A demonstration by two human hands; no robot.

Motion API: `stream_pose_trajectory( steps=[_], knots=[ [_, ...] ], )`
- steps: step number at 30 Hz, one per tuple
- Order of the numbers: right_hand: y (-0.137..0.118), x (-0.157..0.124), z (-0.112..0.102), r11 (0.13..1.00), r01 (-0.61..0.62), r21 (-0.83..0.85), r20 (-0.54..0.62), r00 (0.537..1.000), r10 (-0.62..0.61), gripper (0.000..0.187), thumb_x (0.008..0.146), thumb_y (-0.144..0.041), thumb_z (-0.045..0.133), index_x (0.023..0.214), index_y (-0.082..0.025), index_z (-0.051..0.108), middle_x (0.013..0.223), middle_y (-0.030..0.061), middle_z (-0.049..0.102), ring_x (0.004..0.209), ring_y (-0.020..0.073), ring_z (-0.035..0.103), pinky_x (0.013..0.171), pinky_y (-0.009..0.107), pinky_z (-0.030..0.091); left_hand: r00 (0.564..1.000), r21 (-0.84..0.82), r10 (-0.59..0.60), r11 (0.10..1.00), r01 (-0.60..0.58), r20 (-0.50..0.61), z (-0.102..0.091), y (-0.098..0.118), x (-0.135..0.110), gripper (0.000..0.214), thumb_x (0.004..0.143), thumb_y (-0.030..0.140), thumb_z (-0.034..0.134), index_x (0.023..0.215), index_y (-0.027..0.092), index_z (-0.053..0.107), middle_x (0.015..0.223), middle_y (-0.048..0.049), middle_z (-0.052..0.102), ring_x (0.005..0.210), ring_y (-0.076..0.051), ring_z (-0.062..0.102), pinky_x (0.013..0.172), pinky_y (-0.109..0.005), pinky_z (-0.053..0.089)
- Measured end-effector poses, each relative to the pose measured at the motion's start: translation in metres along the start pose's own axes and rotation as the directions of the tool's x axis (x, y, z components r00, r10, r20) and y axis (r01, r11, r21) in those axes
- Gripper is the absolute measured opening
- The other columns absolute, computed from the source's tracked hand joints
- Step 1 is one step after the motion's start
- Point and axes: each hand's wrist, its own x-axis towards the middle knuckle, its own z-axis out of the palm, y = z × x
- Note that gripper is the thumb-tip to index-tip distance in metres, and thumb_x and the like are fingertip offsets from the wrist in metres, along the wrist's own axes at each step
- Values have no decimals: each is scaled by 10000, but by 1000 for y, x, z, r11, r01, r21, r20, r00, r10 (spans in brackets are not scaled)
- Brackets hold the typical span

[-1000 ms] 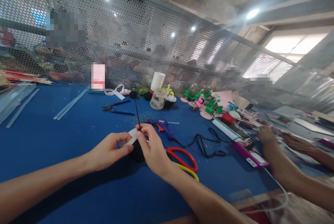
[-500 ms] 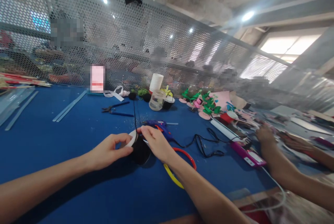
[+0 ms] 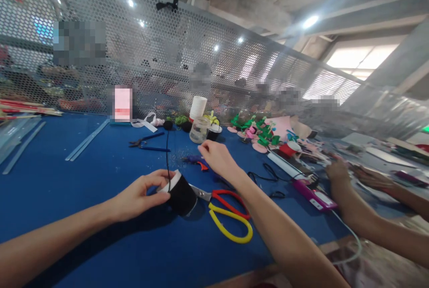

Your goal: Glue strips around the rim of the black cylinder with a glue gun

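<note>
My left hand [image 3: 142, 194] pinches a small black cup with a white rim [image 3: 179, 194], tipped on its side on the blue table [image 3: 83, 180]. A thin black stick [image 3: 166, 154] rises from the cup's rim. My right hand [image 3: 216, 157] hovers farther back over the blue glue gun [image 3: 196, 161], fingers curled loosely with nothing visible in them. Scissors with red and yellow handles [image 3: 226, 209] lie just right of the cup.
Blue-handled pliers [image 3: 147, 141], a clear jar [image 3: 198, 129] and a white cup stack [image 3: 198, 107] stand behind. Green and pink craft pieces [image 3: 263, 133] lie at right. Another person's hand [image 3: 337, 171] rests near a purple tool [image 3: 313, 192]. A perforated metal screen [image 3: 167, 64] closes the back.
My right hand has let go of the cup and stick and moved back toward the glue gun. The left hand stays on the cup, and the scissors are now uncovered.
</note>
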Motion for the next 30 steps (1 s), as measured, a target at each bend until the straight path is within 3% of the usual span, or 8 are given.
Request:
stream_pose_trajectory(
  steps=[4, 8, 12, 15, 19, 21, 24, 30],
  knots=[
    [34, -1, 8, 991, -124, -56, 57, 990, 127, 122, 665, -78, 531, 563, -137, 562, 723, 170, 635, 748, 268, 592, 629, 315, 375, 998, 36, -14, 999, 16, -58, -2, -2, 1, 205, 788, 282, 486, 635, 148, 510, 1133, -90, 505, 1072, -240, 468, 939, -358, 329],
    [41, -8, 24, 985, -173, -11, 110, 979, 173, 218, 552, -40, 593, 438, -177, 467, 636, 123, 620, 712, 250, 593, 591, 280, 385, 993, 59, -42, 997, 49, -114, -4, -3, 1, 204, 775, 302, 496, 636, 153, 511, 1150, -94, 504, 1077, -241, 466, 957, -365, 317],
    [41, -9, 29, 969, -226, 100, 63, 973, 221, 96, 597, -63, 552, 637, -150, 546, 702, 94, 623, 710, 219, 588, 602, 281, 400, 987, 78, -49, 995, 62, -153, -8, -5, 2, 222, 779, 320, 485, 642, 147, 511, 1146, -100, 508, 1057, -240, 480, 944, -344, 333],
    [41, -12, 24, 945, -245, 218, 10, 968, 249, 243, 648, -102, 533, 890, -124, 527, 812, 85, 623, 704, 180, 588, 616, 279, 420, 982, 100, -64, 992, 82, -178, -10, -7, 3, 237, 783, 321, 482, 625, 145, 498, 1144, -102, 498, 1049, -244, 480, 935, -347, 332],
    [28, -24, 10, 879, -207, 430, 83, 978, 189, 197, 719, -261, 527, 860, -124, 533, 699, 32, 614, 536, 115, 567, 502, 229, 428, 979, 105, -86, 989, 107, -187, -12, -10, 4, 237, 783, 326, 482, 631, 144, 488, 1113, -111, 499, 1054, -251, 466, 932, -351, 325],
    [18, -34, 4, 766, -203, 610, 184, 976, 112, 196, 714, -322, 533, 691, -128, 546, 540, -1, 560, 426, 95, 514, 422, 211, 394, 978, 97, -89, 989, 109, -188, -12, -12, 4, 232, 779, 326, 485, 634, 145, 485, 1094, -116, 505, 1058, -257, 461, 931, -354, 325],
    [2, -48, -2, 675, -144, 723, 193, 981, 3, 199, 698, -332, 550, 702, -134, 567, 504, -16, 550, 383, 80, 482, 399, 206, 393, 977, 82, -88, 991, 105, -193, -12, -11, 5, 221, 771, 318, 489, 635, 144, 481, 1103, -129, 502, 1046, -262, 471, 931, -367, 324],
    [-15, -67, -5, 779, -135, 612, 211, 977, 3, 151, 705, -285, 529, 638, -152, 553, 395, -40, 484, 349, 92, 461, 358, 200, 393, 976, 118, -87, 987, 111, -198, -13, -8, 6, 213, 783, 303, 470, 636, 149, 469, 1087, -128, 513, 1044, -252, 476, 931, -381, 320]
  ],
)
